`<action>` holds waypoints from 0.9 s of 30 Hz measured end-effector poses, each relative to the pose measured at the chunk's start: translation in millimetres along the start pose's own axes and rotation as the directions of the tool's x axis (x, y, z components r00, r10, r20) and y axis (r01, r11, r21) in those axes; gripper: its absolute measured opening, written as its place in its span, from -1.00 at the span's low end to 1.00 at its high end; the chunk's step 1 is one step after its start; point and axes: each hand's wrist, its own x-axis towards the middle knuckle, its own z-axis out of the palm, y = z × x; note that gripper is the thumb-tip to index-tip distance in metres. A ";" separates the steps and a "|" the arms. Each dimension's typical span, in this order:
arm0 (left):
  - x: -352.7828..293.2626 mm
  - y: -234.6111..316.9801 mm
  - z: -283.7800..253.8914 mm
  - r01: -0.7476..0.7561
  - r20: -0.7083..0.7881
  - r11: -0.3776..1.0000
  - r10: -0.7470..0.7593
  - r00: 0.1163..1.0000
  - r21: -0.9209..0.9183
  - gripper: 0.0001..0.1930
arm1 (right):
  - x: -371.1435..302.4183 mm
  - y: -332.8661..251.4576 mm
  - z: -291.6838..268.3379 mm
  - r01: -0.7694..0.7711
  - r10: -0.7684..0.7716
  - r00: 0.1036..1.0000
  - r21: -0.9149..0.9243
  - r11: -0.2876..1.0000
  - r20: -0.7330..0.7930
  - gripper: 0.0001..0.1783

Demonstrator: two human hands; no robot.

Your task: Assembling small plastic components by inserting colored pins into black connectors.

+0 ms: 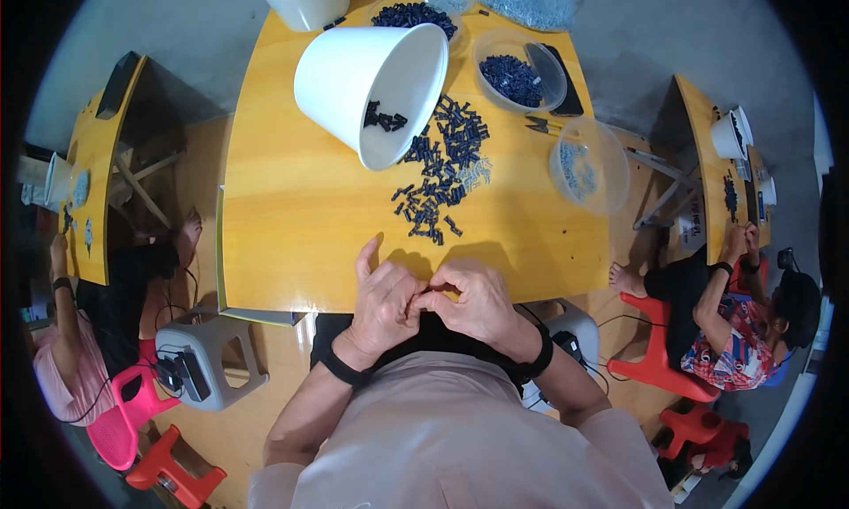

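My left hand (386,298) and my right hand (474,298) meet at the near edge of the yellow table (292,235). Their fingertips are pinched together; whatever they hold is too small and too covered to make out. The left index finger points up and away from the pinch. Just beyond my hands lies a loose pile of small dark plastic pieces (431,191). Tiny clear-blue pieces (476,172) lie against its right side. A white bucket (340,80) is tipped on its side toward the pile, with a few dark pieces (384,118) inside.
Beyond stand another white bucket (309,7) and a tub of dark pieces (414,15). At the right are a round tub (513,77), small yellow-handled snips (541,125) and a clear tub (575,168) of blue pieces. Other people work at side tables. Stools (212,359) flank me.
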 end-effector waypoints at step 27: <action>5.4 -6.6 5.5 0.062 0.098 0.998 -0.059 0.993 -0.023 -0.90 | 40.5 -2.1 -7.4 -0.120 0.159 0.911 -0.125 0.985 0.380 -0.78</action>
